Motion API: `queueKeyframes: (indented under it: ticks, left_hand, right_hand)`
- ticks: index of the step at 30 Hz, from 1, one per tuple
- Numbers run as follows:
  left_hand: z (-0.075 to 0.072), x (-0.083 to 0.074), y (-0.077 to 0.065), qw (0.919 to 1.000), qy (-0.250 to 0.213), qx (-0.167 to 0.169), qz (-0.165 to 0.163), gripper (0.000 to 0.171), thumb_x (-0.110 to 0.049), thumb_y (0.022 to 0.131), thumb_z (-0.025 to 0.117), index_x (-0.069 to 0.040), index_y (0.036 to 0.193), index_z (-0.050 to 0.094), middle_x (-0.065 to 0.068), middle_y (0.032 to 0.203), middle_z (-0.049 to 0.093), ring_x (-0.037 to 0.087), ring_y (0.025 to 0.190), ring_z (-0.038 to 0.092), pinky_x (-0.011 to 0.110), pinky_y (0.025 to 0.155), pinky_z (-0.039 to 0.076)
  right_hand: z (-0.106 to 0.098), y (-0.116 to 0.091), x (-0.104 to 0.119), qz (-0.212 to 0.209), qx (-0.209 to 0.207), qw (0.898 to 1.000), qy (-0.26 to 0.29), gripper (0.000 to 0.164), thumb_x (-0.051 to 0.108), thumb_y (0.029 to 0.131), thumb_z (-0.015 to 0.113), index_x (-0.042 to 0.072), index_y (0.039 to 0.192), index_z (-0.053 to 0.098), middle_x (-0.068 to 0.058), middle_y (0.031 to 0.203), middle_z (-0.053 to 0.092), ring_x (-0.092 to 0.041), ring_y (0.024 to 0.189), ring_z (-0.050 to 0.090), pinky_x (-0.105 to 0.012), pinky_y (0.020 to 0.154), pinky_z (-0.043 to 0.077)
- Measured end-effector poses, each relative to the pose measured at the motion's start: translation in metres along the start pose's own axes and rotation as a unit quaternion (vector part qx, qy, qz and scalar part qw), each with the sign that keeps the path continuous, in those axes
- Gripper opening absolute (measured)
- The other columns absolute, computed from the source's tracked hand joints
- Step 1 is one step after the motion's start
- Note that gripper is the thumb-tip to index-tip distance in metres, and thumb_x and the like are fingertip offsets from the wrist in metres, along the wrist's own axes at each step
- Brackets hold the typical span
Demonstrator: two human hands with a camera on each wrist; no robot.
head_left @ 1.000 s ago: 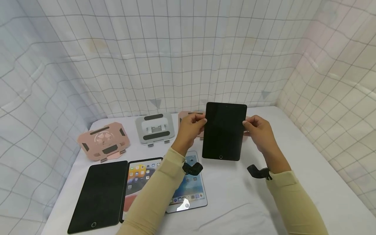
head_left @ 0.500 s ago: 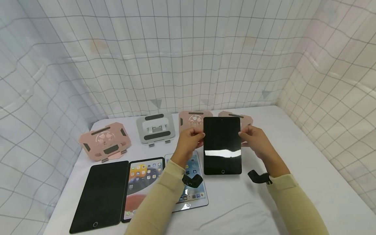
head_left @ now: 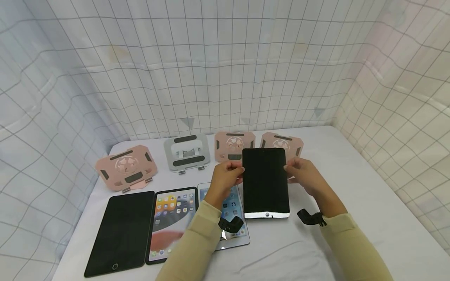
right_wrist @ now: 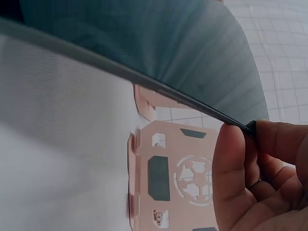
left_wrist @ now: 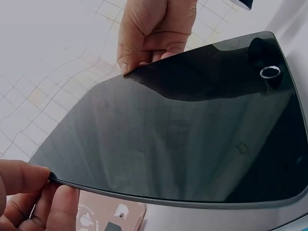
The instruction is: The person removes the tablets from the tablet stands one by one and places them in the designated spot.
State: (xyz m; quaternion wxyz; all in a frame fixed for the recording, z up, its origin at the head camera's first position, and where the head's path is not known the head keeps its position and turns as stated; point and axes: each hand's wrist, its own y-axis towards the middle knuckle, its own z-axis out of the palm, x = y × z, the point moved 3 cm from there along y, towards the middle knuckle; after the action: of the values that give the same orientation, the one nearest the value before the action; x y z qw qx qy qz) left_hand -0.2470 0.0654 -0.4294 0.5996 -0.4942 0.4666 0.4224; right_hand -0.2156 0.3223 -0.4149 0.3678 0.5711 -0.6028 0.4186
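A black tablet (head_left: 265,183) with a dark screen and a round home button is held up in front of me, tilted above the table. On its left edge, my left hand (head_left: 225,179) pinches it between thumb and fingers. The opposite edge is pinched by my right hand (head_left: 306,177), as the right wrist view shows up close. Behind the tablet stand two pink tablet stands, one (head_left: 234,146) partly covered by its top corner and another (head_left: 291,146) to the right. Just left of it lies a white-framed tablet (head_left: 233,207) with a lit screen, partly hidden by my left arm.
At the left lie a large black tablet (head_left: 121,232) and a black-framed tablet (head_left: 172,218) with a lit screen, side by side. Behind them stand a pink stand (head_left: 126,168) and a grey stand (head_left: 187,152). A white gridded curtain (head_left: 228,78) encloses the table.
Both hands have lowered the black tablet toward the table. Its glare has slid down to the bottom edge, and the two pink stands behind show more.
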Motion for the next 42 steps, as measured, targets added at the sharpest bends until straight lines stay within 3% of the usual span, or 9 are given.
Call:
queueKeyframes:
  ticks: [19, 29, 42]
  left_hand:
    - [0.003, 0.03, -0.016, 0.9995, 0.004, -0.006, -0.03, 0.012, -0.002, 0.092, 0.066, 0.004, 0.102, 0.067, 0.011, 0.089, 0.066, 0.016, 0.074, 0.062, 0.024, 0.063, 0.057]
    - [0.002, 0.044, -0.019, 0.9991, 0.015, -0.005, -0.04, 0.009, 0.0, 0.093, 0.064, 0.003, 0.102, 0.065, 0.008, 0.085, 0.061, 0.015, 0.072, 0.059, 0.023, 0.061, 0.056]
    - [0.0, 0.054, -0.019, 0.9986, 0.024, -0.012, -0.045, 0.009, 0.001, 0.093, 0.064, 0.002, 0.101, 0.064, 0.008, 0.085, 0.06, 0.015, 0.071, 0.059, 0.024, 0.061, 0.056]
  right_hand:
    - [0.005, -0.004, -0.022, 0.033, 0.045, 0.998, -0.007, 0.014, 0.007, 0.099, 0.054, -0.006, 0.101, 0.055, -0.013, 0.096, 0.055, -0.023, 0.083, 0.057, -0.034, 0.073, 0.057]
    - [0.013, -0.004, -0.031, 0.053, 0.059, 0.997, -0.014, 0.015, 0.007, 0.099, 0.053, -0.007, 0.098, 0.059, -0.01, 0.084, 0.057, -0.021, 0.076, 0.056, -0.031, 0.065, 0.056]
    - [0.018, 0.004, -0.041, 0.079, 0.073, 0.993, -0.049, 0.014, 0.007, 0.099, 0.054, -0.007, 0.099, 0.057, -0.011, 0.084, 0.055, -0.021, 0.076, 0.055, -0.032, 0.065, 0.056]
